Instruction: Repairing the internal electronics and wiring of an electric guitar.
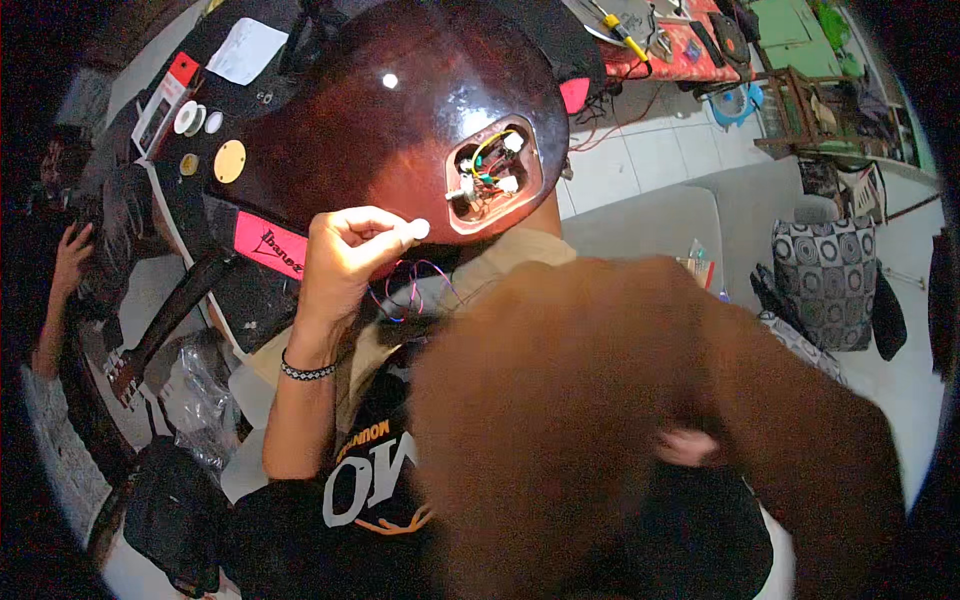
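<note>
A glossy dark reddish-brown guitar body (pixel 340 140) lies in front of me. In its right part is an open cavity (pixel 495 180) with several coloured wires and small white connectors inside. My left hand (pixel 355 245), with a patterned bracelet at the wrist, is closed in a pinch on a small white round piece (pixel 420 229) at the near edge of the body. Thin purple and blue wires (pixel 415 285) loop just below that hand. Very close to the camera, my right hand (pixel 560 350) is large and blurred; its fingers cannot be made out.
At the left, a spool (pixel 187 118), a cream disc (pixel 229 161) and a pink lettered strip (pixel 268 243) lie near the guitar. A yellow-handled soldering iron (pixel 622 35) rests at the upper right. Beyond my right arm are a grey sofa (pixel 650 225) and a patterned cushion (pixel 825 280). Another person's hand (pixel 70 255) shows far left.
</note>
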`<state>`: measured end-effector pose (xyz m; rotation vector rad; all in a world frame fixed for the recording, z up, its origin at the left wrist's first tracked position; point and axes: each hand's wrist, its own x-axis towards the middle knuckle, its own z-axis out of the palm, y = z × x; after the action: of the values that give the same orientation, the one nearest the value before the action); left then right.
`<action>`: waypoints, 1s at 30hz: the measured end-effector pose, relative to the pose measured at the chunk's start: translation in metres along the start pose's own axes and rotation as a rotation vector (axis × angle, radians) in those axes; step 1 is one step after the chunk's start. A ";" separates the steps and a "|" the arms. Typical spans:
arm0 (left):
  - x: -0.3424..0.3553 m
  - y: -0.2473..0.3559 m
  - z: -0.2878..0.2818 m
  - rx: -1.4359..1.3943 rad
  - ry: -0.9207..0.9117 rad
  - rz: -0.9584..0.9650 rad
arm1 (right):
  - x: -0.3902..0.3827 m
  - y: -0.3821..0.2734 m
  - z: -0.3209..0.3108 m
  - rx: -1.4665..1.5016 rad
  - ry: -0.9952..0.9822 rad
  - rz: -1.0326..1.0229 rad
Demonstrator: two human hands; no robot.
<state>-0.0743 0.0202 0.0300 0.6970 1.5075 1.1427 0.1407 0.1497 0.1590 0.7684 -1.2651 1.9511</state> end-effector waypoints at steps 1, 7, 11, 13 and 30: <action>-0.002 0.000 -0.001 -0.052 0.010 0.025 | 0.008 0.019 0.000 -0.008 0.003 0.011; -0.004 0.000 0.001 -0.158 0.022 0.077 | -0.020 -0.049 0.041 -0.049 -0.004 0.027; -0.001 0.001 -0.001 -0.086 -0.001 0.101 | -0.020 -0.075 0.018 -0.075 -0.041 0.028; -0.004 0.002 -0.001 -0.093 0.015 0.116 | -0.012 -0.058 0.018 -0.083 -0.065 0.031; -0.004 0.013 -0.001 -0.018 0.048 0.143 | 0.027 -0.018 -0.008 -0.149 -0.276 -0.005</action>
<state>-0.0757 0.0213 0.0431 0.7807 1.5050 1.2872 0.1381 0.1682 0.1866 0.9873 -1.5491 1.7660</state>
